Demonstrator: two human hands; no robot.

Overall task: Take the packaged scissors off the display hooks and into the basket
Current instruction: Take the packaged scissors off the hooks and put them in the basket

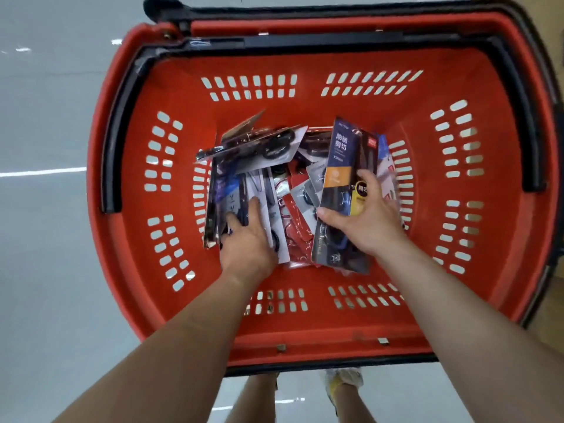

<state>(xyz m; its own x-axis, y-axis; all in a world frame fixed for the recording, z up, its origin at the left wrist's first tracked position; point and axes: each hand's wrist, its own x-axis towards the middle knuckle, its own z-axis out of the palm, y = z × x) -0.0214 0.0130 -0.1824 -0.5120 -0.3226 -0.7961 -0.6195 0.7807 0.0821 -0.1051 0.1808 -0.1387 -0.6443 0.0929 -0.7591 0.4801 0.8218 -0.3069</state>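
Observation:
I look straight down into a red plastic basket (305, 337) with slotted walls and black handles. Its bottom is covered with several packaged scissors, dark, white and red cards lying in a jumble (293, 190). My left hand (247, 239) is down inside on the left, fingers wrapped over a stack of dark and white packs (232, 190). On the right, my right hand (366, 215) grips a tall dark pack of scissors with an orange band and yellow patch (338, 166), tilted against the pile. The display hooks are out of view.
The basket stands on a pale glossy floor (45, 239). Two black handles (116, 132) lie folded along the rim on the left and right. My legs and a shoe (341, 383) show below the basket's near edge. A tan surface shows at the right edge.

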